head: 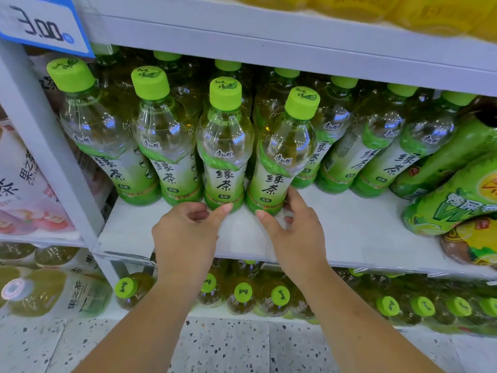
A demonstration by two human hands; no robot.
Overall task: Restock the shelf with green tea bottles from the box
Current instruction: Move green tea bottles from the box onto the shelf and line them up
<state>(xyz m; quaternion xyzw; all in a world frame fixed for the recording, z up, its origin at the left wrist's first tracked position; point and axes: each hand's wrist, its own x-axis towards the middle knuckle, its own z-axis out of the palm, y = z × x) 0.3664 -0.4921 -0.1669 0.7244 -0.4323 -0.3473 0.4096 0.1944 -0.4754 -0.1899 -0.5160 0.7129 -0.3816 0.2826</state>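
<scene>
Green tea bottles with lime caps stand in rows on the white shelf [363,232]. The front row has several bottles. My left hand [185,232] is at the base of the third bottle [224,157]; its thumb tip touches the bottle's bottom edge and its fingers are loosely curled around nothing. My right hand [293,230] grips the base of the fourth bottle [282,157], thumb on the front and fingers round the right side. Both bottles stand upright on the shelf. No box is in view.
Bare shelf board lies in front of and to the right of my hands. Larger green and yellow bottles [451,200] lean in at the right. A lower shelf holds more green-capped bottles [243,292]. A grey upright [53,157] and a price tag [43,25] are at the left.
</scene>
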